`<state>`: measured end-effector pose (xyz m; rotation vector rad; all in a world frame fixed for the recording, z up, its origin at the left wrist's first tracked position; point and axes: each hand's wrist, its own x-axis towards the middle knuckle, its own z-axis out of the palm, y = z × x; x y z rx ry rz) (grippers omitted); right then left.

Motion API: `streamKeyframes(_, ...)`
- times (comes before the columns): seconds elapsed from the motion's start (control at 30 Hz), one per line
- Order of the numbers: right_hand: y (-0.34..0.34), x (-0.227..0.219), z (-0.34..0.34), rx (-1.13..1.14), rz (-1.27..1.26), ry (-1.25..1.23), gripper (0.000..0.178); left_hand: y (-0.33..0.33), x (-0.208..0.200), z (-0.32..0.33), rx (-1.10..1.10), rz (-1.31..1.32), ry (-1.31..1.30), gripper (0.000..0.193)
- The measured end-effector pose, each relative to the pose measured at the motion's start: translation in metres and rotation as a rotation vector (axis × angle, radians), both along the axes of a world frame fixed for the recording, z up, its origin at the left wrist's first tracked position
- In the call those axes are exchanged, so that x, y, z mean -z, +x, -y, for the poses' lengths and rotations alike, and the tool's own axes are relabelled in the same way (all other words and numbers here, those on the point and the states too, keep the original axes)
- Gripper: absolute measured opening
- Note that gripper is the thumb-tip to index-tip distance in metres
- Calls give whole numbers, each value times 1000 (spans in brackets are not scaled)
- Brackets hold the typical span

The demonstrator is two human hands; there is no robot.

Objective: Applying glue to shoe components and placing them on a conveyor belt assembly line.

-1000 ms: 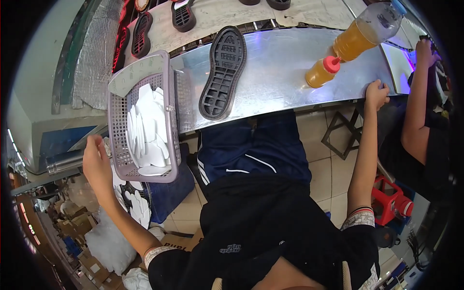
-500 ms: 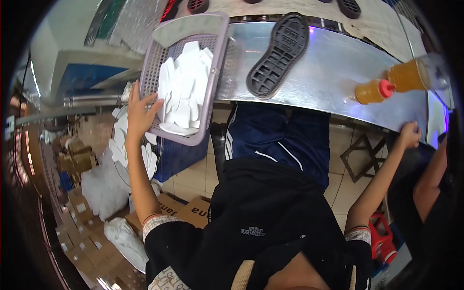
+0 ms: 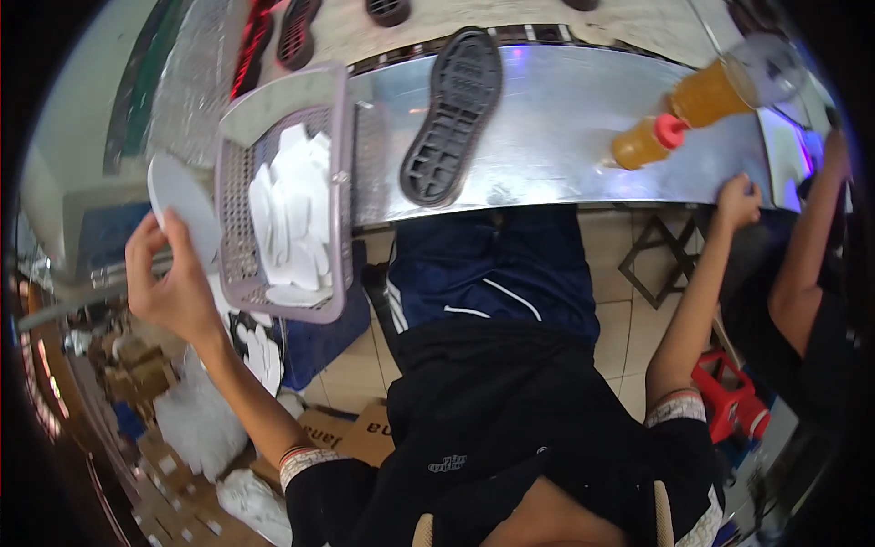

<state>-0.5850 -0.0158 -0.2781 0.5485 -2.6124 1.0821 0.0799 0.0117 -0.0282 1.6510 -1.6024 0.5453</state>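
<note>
Left of the basket, my left hand [image 3: 175, 278] pinches a flat white oval insole-like piece [image 3: 185, 196] between thumb and fingers. The lilac plastic basket [image 3: 343, 173] sits at the table's left end, holding a heap of similar white pieces [image 3: 296, 214]. A black shoe sole [image 3: 451, 118] lies on the metal table [image 3: 556, 118], its gridded side up. At the table's near right corner, my right hand [image 3: 738, 202] is closed, its fingers curled; what they grip, if anything, is hidden.
A red-capped squeeze bottle [image 3: 643, 144] and a larger container of amber liquid [image 3: 706, 96] lie on the table's right. Beyond runs a pale belt [image 3: 510, 20] with several soles. Another person's arm [image 3: 811, 260] is at right. Cardboard boxes [image 3: 164, 465] stand low left.
My left hand has moved from the basket's side out to the left and now holds a white piece. The whole view has shifted; my right hand stays at the table corner.
</note>
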Motion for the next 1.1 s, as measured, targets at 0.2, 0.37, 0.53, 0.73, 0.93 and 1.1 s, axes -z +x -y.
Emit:
streamKeyframes(0.2,50,-33,2,92,203,-90,55,-147,57,133,554,385,227,28)
streamKeyframes(0.37,69,-45,3,106,284,-48,53,-190,98,196,709,108,1096,58)
streamKeyframes(0.53,72,-47,5,125,279,-59,53,-167,115,196,850,94,955,62)
streamKeyframes(0.73,44,-37,-5,130,210,-57,56,-187,137,173,747,-129,805,67)
streamKeyframes(0.93,88,-58,-9,-202,-283,219,47,-164,118,178,705,-645,886,28)
streamKeyframes(1.1,224,-89,-40,-864,-392,-157,54,-96,11,91,743,-640,558,26)
